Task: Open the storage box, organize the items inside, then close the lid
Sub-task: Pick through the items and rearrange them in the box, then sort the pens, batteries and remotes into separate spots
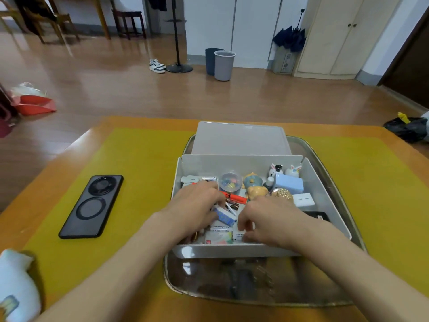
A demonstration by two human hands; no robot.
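Both hands (232, 212) inside open storage box (329, 196), lid (240, 138) behind

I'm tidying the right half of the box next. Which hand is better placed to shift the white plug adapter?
Right, probably. The right hand lies just near of the white plug adapter; the left hand grips a blue-and-white packet farther left.
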